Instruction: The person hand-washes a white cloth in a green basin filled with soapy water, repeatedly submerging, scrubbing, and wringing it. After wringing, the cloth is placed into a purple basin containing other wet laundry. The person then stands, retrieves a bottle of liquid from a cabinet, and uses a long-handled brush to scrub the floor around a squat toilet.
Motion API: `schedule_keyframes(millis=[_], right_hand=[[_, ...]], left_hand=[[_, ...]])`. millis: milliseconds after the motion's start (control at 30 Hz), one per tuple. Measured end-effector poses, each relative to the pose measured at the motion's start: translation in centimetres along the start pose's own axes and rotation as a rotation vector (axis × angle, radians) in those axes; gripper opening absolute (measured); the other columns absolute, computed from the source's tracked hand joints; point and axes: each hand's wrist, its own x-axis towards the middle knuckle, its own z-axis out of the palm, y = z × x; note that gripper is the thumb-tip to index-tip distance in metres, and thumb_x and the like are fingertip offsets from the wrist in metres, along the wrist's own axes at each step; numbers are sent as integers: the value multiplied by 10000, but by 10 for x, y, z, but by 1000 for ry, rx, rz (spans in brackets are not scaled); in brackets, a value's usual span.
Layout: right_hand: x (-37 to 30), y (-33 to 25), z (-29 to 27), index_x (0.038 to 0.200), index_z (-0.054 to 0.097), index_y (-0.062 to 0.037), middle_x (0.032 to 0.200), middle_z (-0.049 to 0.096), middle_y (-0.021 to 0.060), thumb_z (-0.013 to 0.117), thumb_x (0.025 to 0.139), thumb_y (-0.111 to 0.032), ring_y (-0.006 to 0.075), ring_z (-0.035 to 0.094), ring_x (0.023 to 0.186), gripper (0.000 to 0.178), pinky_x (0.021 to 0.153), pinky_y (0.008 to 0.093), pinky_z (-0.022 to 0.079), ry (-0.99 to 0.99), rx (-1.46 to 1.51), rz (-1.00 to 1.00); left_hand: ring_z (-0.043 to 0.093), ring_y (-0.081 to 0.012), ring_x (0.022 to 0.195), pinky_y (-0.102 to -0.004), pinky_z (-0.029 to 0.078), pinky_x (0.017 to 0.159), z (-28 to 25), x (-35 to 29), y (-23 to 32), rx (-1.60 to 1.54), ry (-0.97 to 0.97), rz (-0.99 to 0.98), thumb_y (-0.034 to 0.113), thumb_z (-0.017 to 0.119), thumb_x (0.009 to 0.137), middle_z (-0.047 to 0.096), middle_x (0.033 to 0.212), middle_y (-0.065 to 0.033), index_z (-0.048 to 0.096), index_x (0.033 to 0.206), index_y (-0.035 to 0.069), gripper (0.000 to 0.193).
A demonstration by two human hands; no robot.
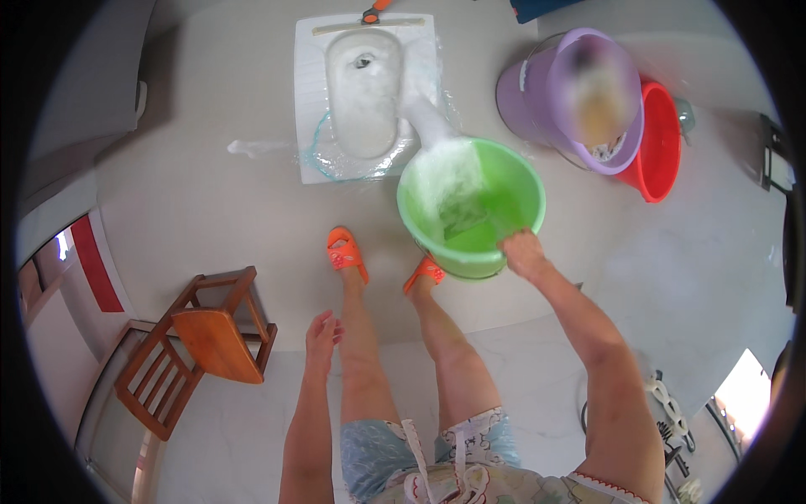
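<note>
My right hand [523, 254] is closed on the near right rim of a green bucket [508, 189]. The bucket is tilted, and white, foamy water [428, 126] runs over its far left side onto the edge of a white squat toilet [363, 101]. Some water still lies inside the bucket, blurred by motion. My left hand [323, 338] hangs beside my left leg, fingers loosely apart and holding nothing. A wet sheen and a thin teal line [317, 144] show along the toilet's near left border.
Purple buckets [529, 101] and a red bucket [659, 147] stand at the far right, one blurred inside. A small wooden chair [214, 340] is at the left. A brush or squeegee with an orange handle [374, 13] lies beyond the toilet. My feet wear orange slippers [346, 254].
</note>
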Motion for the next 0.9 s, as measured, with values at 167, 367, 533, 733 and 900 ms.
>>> schedule_keyframes(millis=[167,367,533,733,900], right_hand=[[-51,-8,52,844,665,-108,789,651,88,580,706,-29,236,628,838,180,844,395,437,-9,20,-39],[-76,26,98,820,648,-101,794,652,74,602,673,-23,232,621,836,172,826,362,442,89,83,-84],[-99,72,146,776,641,-98,767,650,65,605,634,-16,232,617,807,168,796,344,448,282,149,-42],[-138,84,218,730,619,-82,730,630,74,600,594,58,243,596,751,196,744,353,445,555,326,253],[-146,74,282,773,636,-85,766,635,63,598,619,50,243,590,774,208,773,362,440,593,400,551]], left_hand=[[587,-106,782,-241,465,688,17,4,6,-16,-24,15,218,563,922,612,924,-30,524,1217,59,337],[595,-111,787,-252,475,687,28,-2,6,87,2,4,223,565,919,614,928,-30,526,1214,69,335],[599,-125,798,-269,475,694,37,-8,10,186,56,10,236,580,904,616,930,-40,528,1211,74,351],[602,-135,821,-280,473,714,82,-12,18,331,38,21,240,578,899,616,970,-48,526,1216,81,359],[597,-145,862,-291,477,761,140,-11,16,448,-50,37,251,562,916,602,1003,-52,515,1238,98,359]])
